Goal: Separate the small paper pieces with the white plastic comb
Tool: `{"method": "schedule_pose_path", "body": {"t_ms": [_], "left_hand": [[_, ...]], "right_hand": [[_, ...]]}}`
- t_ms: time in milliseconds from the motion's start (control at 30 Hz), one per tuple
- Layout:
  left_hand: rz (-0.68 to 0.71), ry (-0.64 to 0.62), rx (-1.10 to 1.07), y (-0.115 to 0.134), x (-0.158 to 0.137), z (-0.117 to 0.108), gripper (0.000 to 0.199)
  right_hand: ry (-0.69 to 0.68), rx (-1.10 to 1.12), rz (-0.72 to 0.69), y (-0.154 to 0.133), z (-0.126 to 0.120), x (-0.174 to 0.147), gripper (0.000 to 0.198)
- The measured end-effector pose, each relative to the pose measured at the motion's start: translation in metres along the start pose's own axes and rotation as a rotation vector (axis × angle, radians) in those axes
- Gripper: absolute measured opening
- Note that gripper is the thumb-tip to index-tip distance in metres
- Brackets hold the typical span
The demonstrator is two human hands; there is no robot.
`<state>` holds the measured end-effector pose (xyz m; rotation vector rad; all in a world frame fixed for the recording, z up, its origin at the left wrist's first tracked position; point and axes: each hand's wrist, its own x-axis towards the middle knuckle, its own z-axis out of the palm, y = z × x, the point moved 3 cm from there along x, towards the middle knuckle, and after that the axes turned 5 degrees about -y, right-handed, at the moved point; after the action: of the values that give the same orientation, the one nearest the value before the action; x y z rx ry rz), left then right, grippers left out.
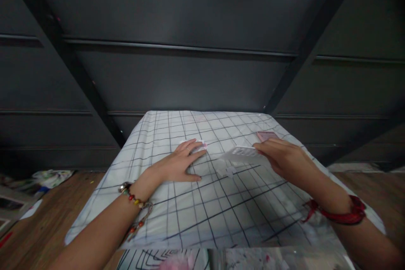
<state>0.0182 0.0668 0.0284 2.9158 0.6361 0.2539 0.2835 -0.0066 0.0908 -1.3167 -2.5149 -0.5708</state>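
My left hand reaches over the table with its fingers spread. Partly under its fingertips lies a small white and pink item, too covered to name. My right hand pinches the edge of a flat white card-like piece with dark printed marks, tilted above the cloth. A clear, thin plastic sleeve or bag seems to hang below that piece; whether the two are joined I cannot tell. Just beyond my right hand lies a flat pink rectangular item.
A white cloth with a dark grid covers the table. Along its near edge lie a pink fluffy thing and clear plastic packaging. Dark panels stand behind the table. Crumpled cloth or paper lies at the left by the wooden floor.
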Motion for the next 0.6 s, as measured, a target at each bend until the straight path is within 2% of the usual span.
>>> {"method": "schedule_pose_path", "body": {"t_ms": [133,333,500,600], "left_hand": [[0.009,-0.005,0.028,0.002,0.000,-0.002,0.076],[0.069,-0.044,0.105,0.018,0.006,-0.007,0.066],[0.029,-0.145,0.136,0.029,0.011,-0.011,0.067],[0.025,-0.195,0.129,0.033,0.009,-0.014,0.069]], "right_hand": [[-0.002,0.003,0.016,-0.009,-0.011,-0.007,0.030],[0.022,-0.111,0.130,-0.017,-0.017,-0.008,0.031],[-0.034,0.027,0.104,-0.035,-0.022,-0.010,0.030],[-0.028,0.033,0.079,-0.040,-0.024,-0.008,0.028]]}}
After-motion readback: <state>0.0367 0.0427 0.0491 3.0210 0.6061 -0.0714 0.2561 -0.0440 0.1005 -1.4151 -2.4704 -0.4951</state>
